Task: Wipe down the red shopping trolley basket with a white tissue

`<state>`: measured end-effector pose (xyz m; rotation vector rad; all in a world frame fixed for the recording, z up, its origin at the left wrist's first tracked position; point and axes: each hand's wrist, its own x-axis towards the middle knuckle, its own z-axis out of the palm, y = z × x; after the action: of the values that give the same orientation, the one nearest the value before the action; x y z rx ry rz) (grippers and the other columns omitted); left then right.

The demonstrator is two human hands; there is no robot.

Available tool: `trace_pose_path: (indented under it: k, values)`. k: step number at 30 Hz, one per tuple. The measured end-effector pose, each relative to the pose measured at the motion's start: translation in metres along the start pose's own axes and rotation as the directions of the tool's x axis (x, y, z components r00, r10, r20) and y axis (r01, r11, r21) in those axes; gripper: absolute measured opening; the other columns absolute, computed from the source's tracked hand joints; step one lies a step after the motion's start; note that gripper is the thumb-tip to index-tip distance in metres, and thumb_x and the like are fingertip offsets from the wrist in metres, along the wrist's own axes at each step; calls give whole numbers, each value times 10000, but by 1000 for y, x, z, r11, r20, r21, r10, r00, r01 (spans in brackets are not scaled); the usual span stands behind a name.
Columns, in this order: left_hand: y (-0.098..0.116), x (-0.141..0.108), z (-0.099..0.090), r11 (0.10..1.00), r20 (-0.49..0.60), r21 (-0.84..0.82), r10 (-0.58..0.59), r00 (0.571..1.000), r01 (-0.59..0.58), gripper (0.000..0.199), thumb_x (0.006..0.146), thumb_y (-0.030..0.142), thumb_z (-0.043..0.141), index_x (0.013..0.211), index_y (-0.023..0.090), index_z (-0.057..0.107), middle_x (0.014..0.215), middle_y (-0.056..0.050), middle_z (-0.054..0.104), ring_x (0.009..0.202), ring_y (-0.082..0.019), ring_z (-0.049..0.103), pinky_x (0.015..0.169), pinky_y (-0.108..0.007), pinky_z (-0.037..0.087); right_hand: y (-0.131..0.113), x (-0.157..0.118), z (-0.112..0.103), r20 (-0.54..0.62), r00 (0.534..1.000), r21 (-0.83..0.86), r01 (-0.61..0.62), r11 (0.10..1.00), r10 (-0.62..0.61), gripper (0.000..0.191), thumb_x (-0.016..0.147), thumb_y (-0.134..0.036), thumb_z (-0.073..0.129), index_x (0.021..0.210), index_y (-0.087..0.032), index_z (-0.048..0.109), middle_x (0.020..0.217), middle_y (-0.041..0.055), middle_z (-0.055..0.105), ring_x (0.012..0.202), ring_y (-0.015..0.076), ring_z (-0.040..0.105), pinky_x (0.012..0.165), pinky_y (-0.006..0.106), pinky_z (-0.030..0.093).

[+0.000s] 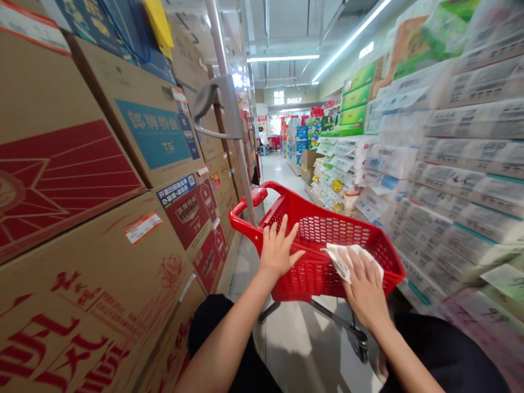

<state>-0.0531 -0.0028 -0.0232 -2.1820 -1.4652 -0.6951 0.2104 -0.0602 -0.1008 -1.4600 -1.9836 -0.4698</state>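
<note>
A red plastic shopping cart [311,281] with perforated sides stands crosswise before me on metal legs with casters. My left hand [279,248] is over the cart's near side toward its handle end, fingers spread, with nothing held. Under the fingers of my right hand [364,286] lies a white cloth [339,256], pressed on the near rim toward the cart's other end. The cloth hides that stretch of rim, and the palm side of the hand is out of sight.
Stacked cardboard boxes [102,305] line the left side. A metal pole with a grey handle [221,106] rises beside the cart. Wrapped paper packs [470,158] are piled on the right. A seated person [262,136] is far down the aisle.
</note>
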Motion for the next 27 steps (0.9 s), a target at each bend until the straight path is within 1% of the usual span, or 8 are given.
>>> trace_pose_path:
  k: [3,7,10,14,17,20,23,27]
  values:
    - [6,2,-2,1000,52,14,1,999,-1,814,876,608,660,1588,342,369,1707,-72,233,1473,-449,349,1213,-698,179,-46,16,4,7,999,-2,37,999,-37,780,978,-212,415,1654,-352,53,1729,2,146,1581,378,92,1216,654,268]
    - [1,2,-7,999,95,36,31,995,-34,671,909,487,633,1540,344,455,1667,-42,341,1484,-429,343,1239,-715,86,-85,32,10,65,991,5,117,993,-117,823,955,-184,473,1650,-349,64,1733,-11,76,1584,367,69,1239,617,260]
    - [-9,1,-8,998,92,14,52,994,-54,593,922,516,614,1478,324,541,1628,-34,415,1483,-419,349,1253,-715,19,-71,27,12,68,985,-11,158,987,-157,845,933,-171,502,1649,-358,94,1731,-13,85,1583,367,84,1242,614,257]
    - [-21,-1,-6,998,58,-37,57,997,-55,548,919,528,633,1425,322,596,1600,-30,459,1484,-407,354,1252,-713,-66,-19,2,4,65,991,-84,125,989,-119,825,932,-159,495,1647,-369,140,1730,-4,131,1579,369,122,1234,629,258]
    - [-26,0,-6,997,39,-64,51,998,-49,577,906,510,664,1451,345,571,1613,-18,439,1509,-407,317,1241,-715,-111,19,-15,-7,23,999,-124,52,991,-49,788,962,-186,457,1648,-375,120,1727,11,160,1566,382,173,1210,656,277]
    - [-22,0,-5,998,37,-63,30,999,-27,652,880,525,694,1489,363,527,1663,-7,348,1553,-426,202,1231,-720,-126,41,-20,-12,-9,1000,-111,-9,994,8,773,973,-207,424,1656,-343,90,1706,43,242,1519,380,290,1187,639,322]
    - [3,-4,4,996,52,-77,36,998,-32,753,850,541,720,1535,363,463,1710,0,224,1576,-444,70,1249,-706,-75,35,-11,-7,-40,999,-90,-31,995,27,740,979,-239,418,1657,-318,132,1607,82,422,1416,384,414,1148,623,369]
    - [52,-18,24,983,72,-129,141,987,-131,778,898,505,661,1594,364,343,1717,-22,205,1581,-423,70,1249,-725,8,-3,4,4,-26,999,-110,-38,993,35,715,975,-264,443,1645,-337,203,1477,92,549,1364,406,426,1096,625,394]
